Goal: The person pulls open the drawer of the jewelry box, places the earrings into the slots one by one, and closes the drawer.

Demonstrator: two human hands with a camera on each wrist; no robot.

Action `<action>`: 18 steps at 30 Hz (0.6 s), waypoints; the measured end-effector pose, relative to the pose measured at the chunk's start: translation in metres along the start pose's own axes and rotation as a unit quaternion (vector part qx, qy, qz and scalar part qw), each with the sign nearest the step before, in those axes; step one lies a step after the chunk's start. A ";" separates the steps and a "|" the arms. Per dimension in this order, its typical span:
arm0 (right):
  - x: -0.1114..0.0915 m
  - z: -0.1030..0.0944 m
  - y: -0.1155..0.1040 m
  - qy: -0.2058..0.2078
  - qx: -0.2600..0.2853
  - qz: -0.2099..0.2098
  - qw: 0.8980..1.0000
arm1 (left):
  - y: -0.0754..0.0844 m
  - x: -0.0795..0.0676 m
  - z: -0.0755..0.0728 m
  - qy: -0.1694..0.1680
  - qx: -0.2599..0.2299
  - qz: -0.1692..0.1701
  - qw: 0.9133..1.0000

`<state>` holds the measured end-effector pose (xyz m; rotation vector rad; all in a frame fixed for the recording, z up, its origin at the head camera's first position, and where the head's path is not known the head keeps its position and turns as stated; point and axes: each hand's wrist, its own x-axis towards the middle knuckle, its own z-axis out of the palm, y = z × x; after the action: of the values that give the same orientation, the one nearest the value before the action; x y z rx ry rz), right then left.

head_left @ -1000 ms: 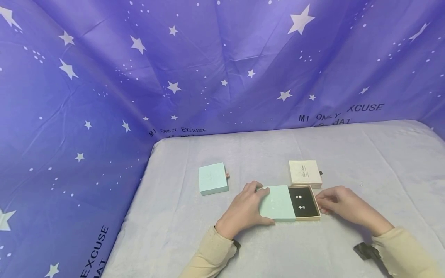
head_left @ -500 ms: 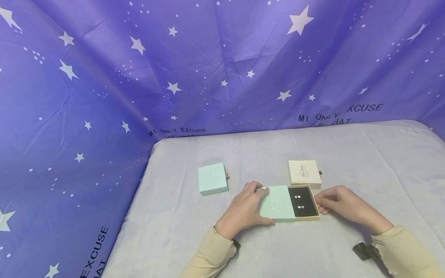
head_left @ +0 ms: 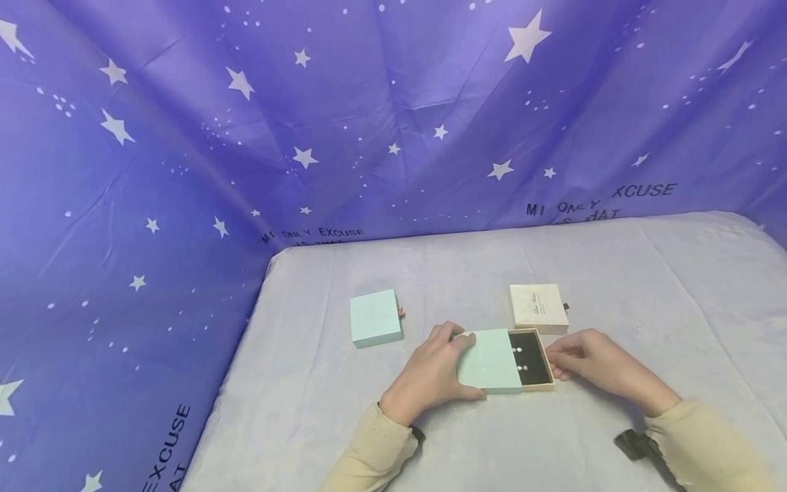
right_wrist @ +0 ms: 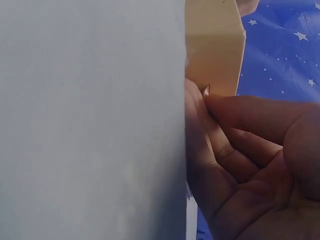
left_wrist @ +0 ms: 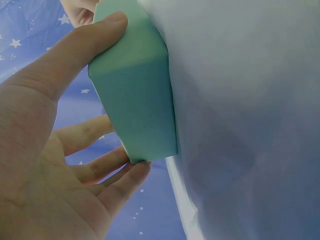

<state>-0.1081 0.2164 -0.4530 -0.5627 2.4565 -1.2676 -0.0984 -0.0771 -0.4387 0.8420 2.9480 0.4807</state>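
Observation:
A mint-green jewelry box [head_left: 492, 362] lies on the table with its cream drawer [head_left: 538, 387] partly out to the right. Two small rows of sparkling earrings [head_left: 522, 367] sit on the drawer's black insert, near the sleeve's edge. My left hand [head_left: 430, 376] grips the sleeve from the left, its thumb along the near side and fingers at the far side. At the drawer's right end is my right hand [head_left: 596, 359]. In the right wrist view, its thumb and index finger pinch a small ribbon tab [right_wrist: 206, 91] on the drawer front [right_wrist: 212, 57].
A second mint box [head_left: 376, 318] with an orange tab stands at the back left. Behind the held box is a cream box [head_left: 538, 305] with a dark tab. A tiny shiny piece [head_left: 639, 326] lies to the right on the pale cloth [head_left: 688, 287]. Starry blue fabric [head_left: 393, 102] hangs behind.
The drawer has slid left, further into the sleeve, and my right hand has moved left with it. The earrings are now closer to the sleeve's edge. My left hand stays in place.

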 end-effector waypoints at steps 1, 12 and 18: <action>0.000 0.001 -0.001 0.001 0.000 -0.002 1.000 | 0.000 0.000 0.000 0.000 -0.001 0.000 1.000; 0.007 0.011 -0.011 0.017 -0.028 -0.011 0.999 | -0.001 0.000 0.002 0.006 0.002 0.003 1.000; 0.010 0.015 -0.017 0.019 -0.031 -0.006 0.999 | 0.000 0.000 0.001 0.007 0.006 0.004 1.000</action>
<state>-0.1073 0.1923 -0.4483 -0.5756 2.5347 -1.2224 -0.0980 -0.0767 -0.4400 0.8559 2.9652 0.4714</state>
